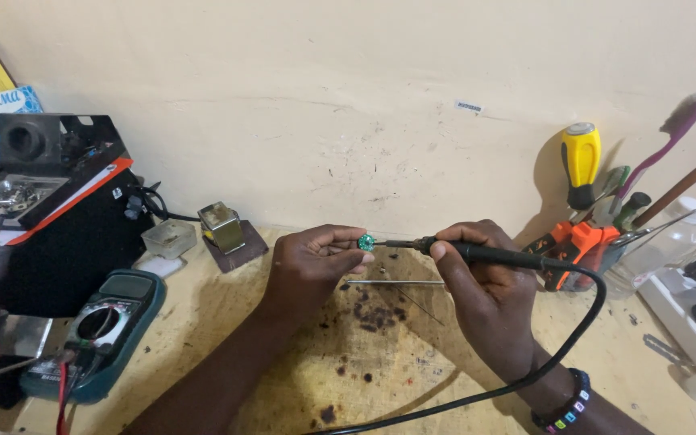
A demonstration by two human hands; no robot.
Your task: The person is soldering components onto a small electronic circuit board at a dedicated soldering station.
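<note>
My left hand point(309, 266) pinches a small round green circuit board point(366, 242) between thumb and fingers, held just above the wooden bench point(348, 379). My right hand point(489, 294) grips a black soldering iron point(477, 253) like a pen. Its metal tip points left and touches the board's right edge. The iron's black cord point(582, 338) loops down across my right wrist, which wears a beaded bracelet. A thin metal rod point(396, 282) lies on the bench between my hands.
A green multimeter point(98, 330) with red and black leads lies at the left, beside a black box point(66, 234). A small metal block point(221, 225) sits by the wall. At the right, a tool holder point(582, 250) carries a yellow screwdriver, a toothbrush and pliers.
</note>
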